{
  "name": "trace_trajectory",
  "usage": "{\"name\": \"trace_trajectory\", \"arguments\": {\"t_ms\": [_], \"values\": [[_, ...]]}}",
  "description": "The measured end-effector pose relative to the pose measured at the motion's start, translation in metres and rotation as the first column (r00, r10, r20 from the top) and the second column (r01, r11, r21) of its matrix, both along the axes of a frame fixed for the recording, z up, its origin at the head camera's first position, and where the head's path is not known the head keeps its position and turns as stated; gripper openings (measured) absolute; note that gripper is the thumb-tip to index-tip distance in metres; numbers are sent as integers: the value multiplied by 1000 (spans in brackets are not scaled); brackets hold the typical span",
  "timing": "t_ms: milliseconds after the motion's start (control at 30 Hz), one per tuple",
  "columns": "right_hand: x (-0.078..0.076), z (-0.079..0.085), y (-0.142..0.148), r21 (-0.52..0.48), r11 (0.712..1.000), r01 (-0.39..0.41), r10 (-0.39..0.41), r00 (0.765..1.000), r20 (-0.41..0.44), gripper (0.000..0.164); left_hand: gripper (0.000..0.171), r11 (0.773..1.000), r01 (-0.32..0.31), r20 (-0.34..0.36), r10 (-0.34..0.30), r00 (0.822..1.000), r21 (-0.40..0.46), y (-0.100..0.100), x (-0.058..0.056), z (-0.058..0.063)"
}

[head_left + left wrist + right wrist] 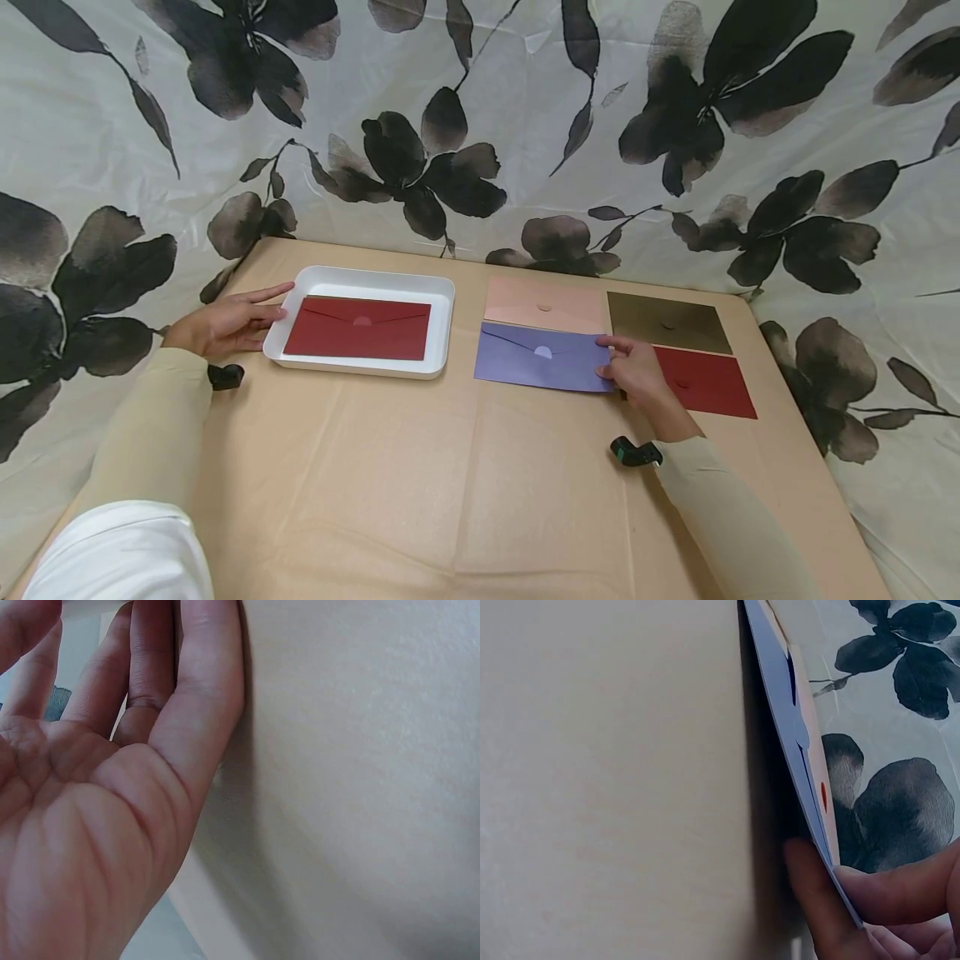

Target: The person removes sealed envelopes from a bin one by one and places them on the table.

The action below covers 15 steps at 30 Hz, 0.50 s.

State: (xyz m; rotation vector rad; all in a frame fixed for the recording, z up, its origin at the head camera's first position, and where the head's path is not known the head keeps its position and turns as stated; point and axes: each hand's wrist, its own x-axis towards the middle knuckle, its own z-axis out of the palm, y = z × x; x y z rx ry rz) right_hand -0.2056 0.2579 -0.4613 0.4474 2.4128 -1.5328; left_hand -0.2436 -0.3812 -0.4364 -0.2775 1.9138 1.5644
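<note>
My right hand (636, 375) pinches the right edge of a lavender envelope (525, 357) between thumb and fingers. In the right wrist view the lavender envelope (799, 757) appears edge-on, slightly off the table, with a fingertip beneath it. A red envelope (356, 333) lies inside a white tray (438, 292). At the tray's left rim is my left hand (228, 323), its fingers extended and touching the side. The left wrist view shows the palm (82, 840) close up, with only a sliver of tray at the top.
A pink envelope (540, 300) lies behind the lavender one, a brown envelope (667, 321) to its right. Another red envelope (708, 383) lies partly behind the right hand. The tan tabletop (420, 475) meets a floral sheet (525, 200) at its far edge.
</note>
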Motion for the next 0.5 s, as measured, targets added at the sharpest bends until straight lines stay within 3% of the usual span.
{"name": "trace_trajectory", "arguments": {"t_ms": [500], "values": [[-3, 7, -6, 215, 976, -25, 17, 999, 37, 60, 78, 1000, 7, -3, -7, 1000, 2, -2, -1, -2]]}}
